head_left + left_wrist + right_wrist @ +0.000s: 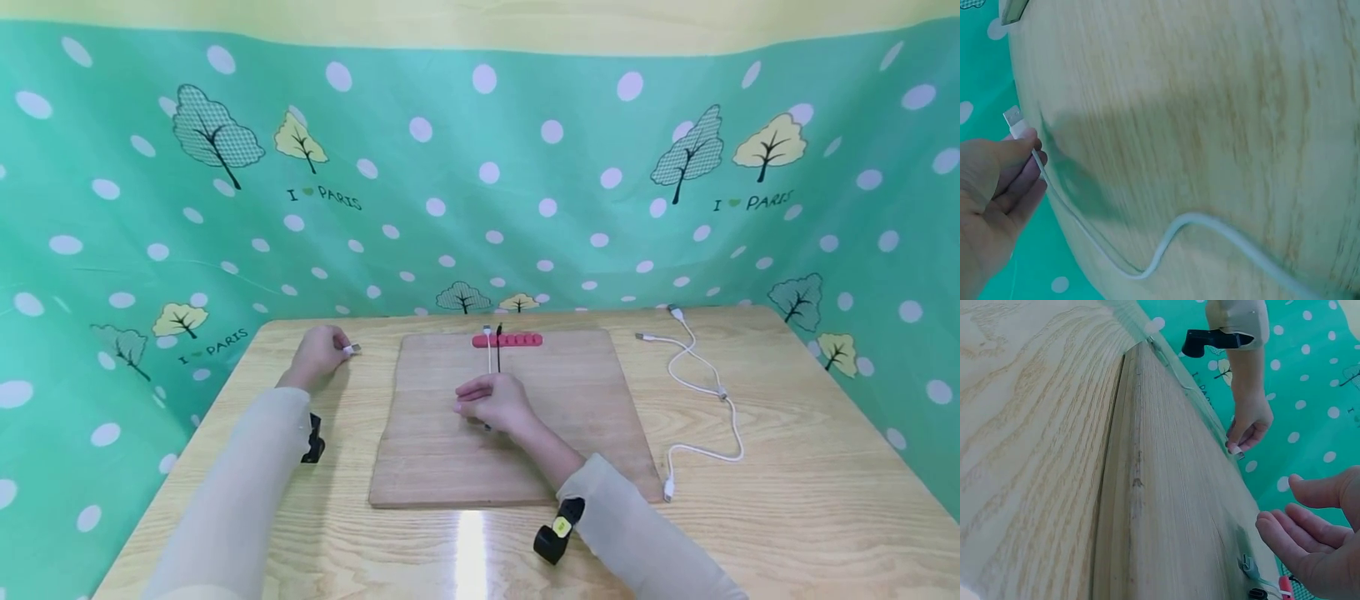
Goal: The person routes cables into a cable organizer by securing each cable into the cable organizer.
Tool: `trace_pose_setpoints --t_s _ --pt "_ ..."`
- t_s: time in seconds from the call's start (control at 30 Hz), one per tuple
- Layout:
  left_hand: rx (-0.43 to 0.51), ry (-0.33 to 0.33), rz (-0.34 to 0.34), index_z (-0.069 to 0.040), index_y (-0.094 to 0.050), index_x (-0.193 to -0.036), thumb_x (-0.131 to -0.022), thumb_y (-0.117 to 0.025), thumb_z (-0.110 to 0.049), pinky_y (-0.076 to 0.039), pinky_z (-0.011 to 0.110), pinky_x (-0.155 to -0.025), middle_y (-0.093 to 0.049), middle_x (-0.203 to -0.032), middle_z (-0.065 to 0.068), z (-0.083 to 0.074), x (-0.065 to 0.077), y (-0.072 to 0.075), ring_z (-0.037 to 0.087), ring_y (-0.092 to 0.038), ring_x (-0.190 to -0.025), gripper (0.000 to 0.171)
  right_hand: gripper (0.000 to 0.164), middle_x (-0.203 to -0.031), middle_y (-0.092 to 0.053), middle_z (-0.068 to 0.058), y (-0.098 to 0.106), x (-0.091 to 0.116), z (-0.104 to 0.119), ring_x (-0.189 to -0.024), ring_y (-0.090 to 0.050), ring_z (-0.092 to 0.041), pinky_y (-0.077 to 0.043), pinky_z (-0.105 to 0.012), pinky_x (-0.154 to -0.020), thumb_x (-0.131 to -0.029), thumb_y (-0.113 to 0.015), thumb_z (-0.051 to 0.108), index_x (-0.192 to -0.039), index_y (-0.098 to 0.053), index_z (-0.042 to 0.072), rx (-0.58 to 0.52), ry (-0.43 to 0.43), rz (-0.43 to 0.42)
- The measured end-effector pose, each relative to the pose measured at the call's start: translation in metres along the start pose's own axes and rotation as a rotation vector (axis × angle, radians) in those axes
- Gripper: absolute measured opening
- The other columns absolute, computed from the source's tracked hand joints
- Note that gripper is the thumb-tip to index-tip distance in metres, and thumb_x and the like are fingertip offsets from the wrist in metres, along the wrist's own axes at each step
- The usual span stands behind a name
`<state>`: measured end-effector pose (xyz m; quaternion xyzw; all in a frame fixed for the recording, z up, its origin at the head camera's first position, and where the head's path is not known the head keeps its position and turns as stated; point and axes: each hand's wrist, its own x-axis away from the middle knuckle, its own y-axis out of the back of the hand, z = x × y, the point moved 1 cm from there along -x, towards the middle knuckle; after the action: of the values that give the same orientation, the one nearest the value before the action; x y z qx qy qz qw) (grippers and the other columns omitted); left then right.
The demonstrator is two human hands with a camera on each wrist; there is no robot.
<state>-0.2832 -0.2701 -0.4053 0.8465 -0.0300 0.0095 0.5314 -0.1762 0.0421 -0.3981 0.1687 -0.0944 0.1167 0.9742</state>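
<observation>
At the far left of the table point(352, 533), the left hand point(315, 357) pinches a white cable point(1194, 218) so its metal tip point(1012, 115) juts clear, while the right hand point(497, 403), thumb and fingers parted, hovers empty over the board point(577, 433).

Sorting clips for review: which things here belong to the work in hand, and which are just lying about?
In the work, seemingly:
white cable pinched in the left hand
red holder, white lead, black lead
wooden board underneath

Apparently lying about:
untouched branched white cord, right of the board
</observation>
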Motion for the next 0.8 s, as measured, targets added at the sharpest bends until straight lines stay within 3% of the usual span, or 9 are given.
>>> trace_pose_setpoints --t_s 0.1,0.33,0.57,0.8 --pt "0.027 -0.019 -0.021 0.007 -0.062 -0.098 -0.091 -0.062 -0.007 -0.052 0.041 -0.08 -0.063 -0.097 0.022 -0.002 0.0 0.003 0.031 -0.058 -0.09 0.015 0.025 -0.098 -0.073 -0.01 0.0 0.0 0.0 -0.082 -0.069 -0.014 -0.06 -0.028 -0.076 -0.082 -0.075 0.01 -0.105 -0.07 0.004 0.006 0.011 0.001" --pt "0.076 -0.068 -0.041 0.007 -0.063 -0.118 -0.093 -0.059 -0.007 -0.055 0.047 -0.091 -0.066 -0.114 0.028 -0.013 -0.006 0.01 0.04 -0.062 -0.107 0.028 0.025 -0.098 -0.074 -0.01 0.0 -0.002 0.0 -0.085 -0.07 -0.014 -0.06 -0.025 -0.077 -0.081 -0.076 0.011 -0.105 -0.071 0.004 0.029 0.031 -0.009" --pt "0.062 -0.155 -0.094 0.009 -0.067 -0.108 -0.088 -0.066 -0.004 -0.058 0.045 -0.083 -0.069 -0.104 0.028 -0.026 -0.004 0.017 0.038 -0.066 -0.095 0.024 0.024 -0.097 -0.074 -0.009 0.0 -0.001 0.0 -0.084 -0.069 -0.013 -0.059 -0.025 -0.078 -0.082 -0.075 0.012 -0.105 -0.071 0.004 0.034 0.031 -0.001" --pt "0.1 -0.164 -0.078 0.008 -0.068 -0.109 -0.09 -0.065 -0.008 -0.06 0.036 -0.072 -0.07 -0.103 0.027 -0.039 0.002 0.03 0.034 -0.068 -0.089 0.025 0.024 -0.097 -0.074 -0.009 0.001 0.0 -0.001 -0.084 -0.069 -0.014 -0.059 -0.026 -0.077 -0.082 -0.074 0.011 -0.105 -0.071 0.004 0.038 0.033 -0.003"
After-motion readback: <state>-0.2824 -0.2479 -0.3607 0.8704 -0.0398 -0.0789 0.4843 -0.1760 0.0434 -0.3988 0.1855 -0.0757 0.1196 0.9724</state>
